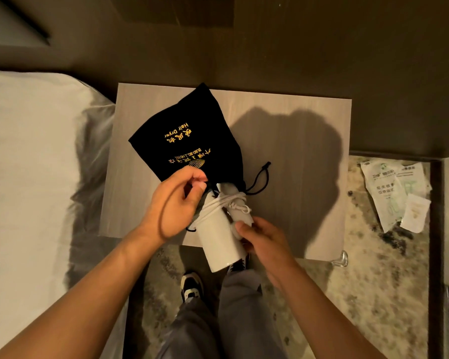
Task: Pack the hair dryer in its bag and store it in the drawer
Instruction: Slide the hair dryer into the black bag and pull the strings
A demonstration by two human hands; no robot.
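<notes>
Bag: While it lies flat on the tabletop (283, 130), the black bag (189, 136) has only the dryer's tip in its mouth.
Left hand: left hand (176, 200), grip pinching the bag's rim open.
Hair dryer: white hair dryer (219, 234), cord wound, mostly outside.
Right hand: right hand (261, 237), grip closed around the dryer.
Left to do: pushing in, cinching, the drawer; none visible.

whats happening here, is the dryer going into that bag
Yes. The left hand holds open the mouth of the black bag on the small table, while the right hand pushes the white hair dryer, cord wrapped around it, in. Only its front end is inside so far.
</notes>
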